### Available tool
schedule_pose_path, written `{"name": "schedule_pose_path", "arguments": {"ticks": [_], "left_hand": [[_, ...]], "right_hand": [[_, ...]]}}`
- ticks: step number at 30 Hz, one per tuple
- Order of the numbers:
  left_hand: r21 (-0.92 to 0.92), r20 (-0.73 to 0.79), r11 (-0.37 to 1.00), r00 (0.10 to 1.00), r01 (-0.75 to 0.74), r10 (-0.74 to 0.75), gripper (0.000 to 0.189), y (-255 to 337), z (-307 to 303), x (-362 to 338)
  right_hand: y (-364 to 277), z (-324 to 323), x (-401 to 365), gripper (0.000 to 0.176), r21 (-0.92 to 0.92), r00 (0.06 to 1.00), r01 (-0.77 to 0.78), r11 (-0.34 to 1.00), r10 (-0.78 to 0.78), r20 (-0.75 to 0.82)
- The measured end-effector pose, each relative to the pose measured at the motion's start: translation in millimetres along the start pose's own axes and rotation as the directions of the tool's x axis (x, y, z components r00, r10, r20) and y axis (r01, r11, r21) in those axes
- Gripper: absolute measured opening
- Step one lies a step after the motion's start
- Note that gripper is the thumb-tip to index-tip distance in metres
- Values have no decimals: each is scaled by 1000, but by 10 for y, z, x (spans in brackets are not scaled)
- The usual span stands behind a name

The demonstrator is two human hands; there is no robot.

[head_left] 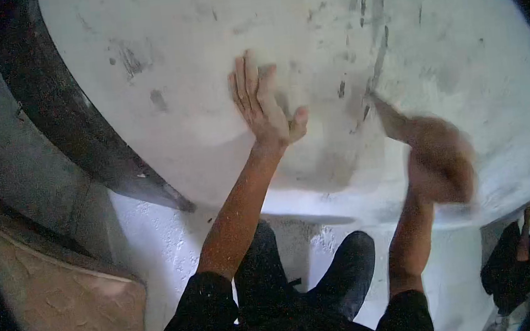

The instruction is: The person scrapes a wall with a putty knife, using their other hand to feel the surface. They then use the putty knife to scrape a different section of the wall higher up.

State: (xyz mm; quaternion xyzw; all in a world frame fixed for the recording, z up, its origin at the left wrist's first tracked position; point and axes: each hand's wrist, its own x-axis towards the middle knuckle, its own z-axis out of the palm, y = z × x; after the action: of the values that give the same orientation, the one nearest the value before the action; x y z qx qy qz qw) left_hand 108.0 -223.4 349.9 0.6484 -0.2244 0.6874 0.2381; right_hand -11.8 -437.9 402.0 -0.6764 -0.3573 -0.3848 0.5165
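Observation:
A large pale, smooth surface (202, 19) with a rounded edge fills the upper view, marked by dark streaks and smudges. My left hand (262, 99) lies on it, fingers stretched out and thumb apart, holding nothing. To the right, my right hand (444, 159) is closed and smeared by motion. From it juts a flat blade, wider near the hand and pointed towards the surface, that looks like a putty knife (392, 118). Its tip is at the dark streaks (374, 80); whether it touches cannot be made out. The handle is hidden in my fist.
A dark curved band (71, 113) runs along the pale surface's left side. Lower left stands a brownish, rough-patterned panel (69, 302). My legs are over a whitish, speckled floor (164, 237). Another person in dark clothes (512, 257) is at the right edge.

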Motion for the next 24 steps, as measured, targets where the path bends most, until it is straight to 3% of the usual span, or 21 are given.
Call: {"name": "schedule_pose_path", "arguments": {"ticks": [1,2,4,6,7,9,10,11,12,14,15,16,17,19,20,21,22,24], "left_hand": [[-2,27,1000,1000,6,-6,63,12,-31,-17],[4,20,1000,1000,2,-2,63,25,-26,-18],[17,-7,1000,1000,3,-3,63,31,21,10],[31,-50,999,999,-9,10,65,18,39,15],[37,-33,999,999,-1,2,65,23,11,-5],[74,-5,997,1000,-9,9,64,8,13,-1],[74,-11,997,1000,-13,14,64,2,9,-6],[66,-14,998,1000,-17,17,64,-6,15,-3],[58,-13,998,1000,-17,17,64,-9,13,13],[62,-12,998,999,-30,30,62,-2,35,49],[62,-10,997,999,-41,41,61,15,-11,39],[59,2,998,999,-38,38,61,35,-54,-11],[66,22,998,999,-25,24,61,24,-51,-35],[73,4,997,1000,-31,31,61,-13,11,61],[61,-1,997,999,-39,39,61,-16,13,53],[50,-2,998,999,-47,47,61,-12,-1,33],[51,9,998,999,-41,41,61,11,-31,-19],[51,10,998,999,-35,34,60,-12,17,-20]], "right_hand": [[65,-1,17,23,309,993,93,946,-111,43],[132,0,29,22,596,972,128,793,-221,85],[168,-154,-39,21,511,973,36,859,-147,178],[524,-71,-89,24,12,973,221,975,-220,-65],[690,0,-180,26,-256,945,234,938,-281,-165],[800,112,-256,30,-726,838,127,676,-464,-286],[793,45,-223,30,-726,834,130,675,-471,-287],[617,-51,-67,19,-302,907,365,881,-409,-97],[387,-152,56,12,221,894,396,891,-429,127],[92,-184,108,18,679,803,190,709,-510,309],[-114,-27,91,17,231,857,-3,973,-116,501],[-288,162,85,17,-286,817,-208,935,327,475],[-382,324,135,18,-714,702,-344,610,672,236],[-329,402,170,19,-918,583,-381,106,798,-150],[-146,437,49,18,-845,932,-344,409,259,-254],[163,309,-65,19,-641,985,-139,754,41,-167],[471,181,-177,20,-341,981,146,929,-180,-69],[378,221,-92,16,-295,969,237,926,-247,4]]}}
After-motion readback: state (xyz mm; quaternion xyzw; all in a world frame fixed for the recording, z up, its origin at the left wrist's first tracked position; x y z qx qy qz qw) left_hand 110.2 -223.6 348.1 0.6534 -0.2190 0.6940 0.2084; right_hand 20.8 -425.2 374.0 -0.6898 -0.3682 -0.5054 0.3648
